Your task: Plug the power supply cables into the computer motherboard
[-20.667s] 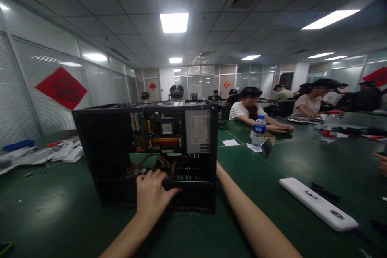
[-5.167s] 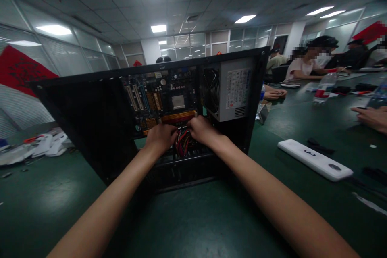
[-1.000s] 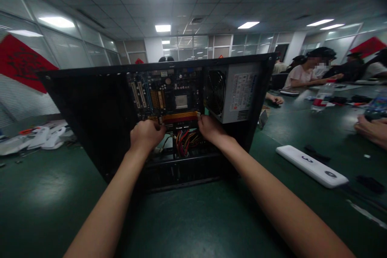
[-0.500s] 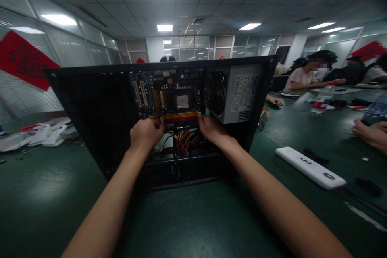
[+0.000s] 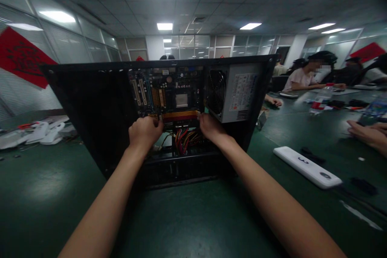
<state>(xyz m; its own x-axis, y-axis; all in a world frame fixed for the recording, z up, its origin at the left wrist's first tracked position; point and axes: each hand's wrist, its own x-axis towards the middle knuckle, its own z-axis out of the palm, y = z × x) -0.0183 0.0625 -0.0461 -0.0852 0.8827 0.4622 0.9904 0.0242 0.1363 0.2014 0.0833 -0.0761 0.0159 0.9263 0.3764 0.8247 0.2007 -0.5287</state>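
With our left hand (image 5: 145,132) and right hand (image 5: 211,126) curled at either end of the memory slots (image 5: 180,115), fingertips seemingly pressing the end clips, we should push evenly, straight down.

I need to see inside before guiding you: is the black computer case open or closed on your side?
Open. The black metal computer case has no side panel facing the camera; its motherboard and grey power supply show.

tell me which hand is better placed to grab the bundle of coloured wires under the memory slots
Probably the right hand. It sits at the right end of the memory slots, a little closer to the coloured wires. The left hand is closed at the left end, slightly farther off.
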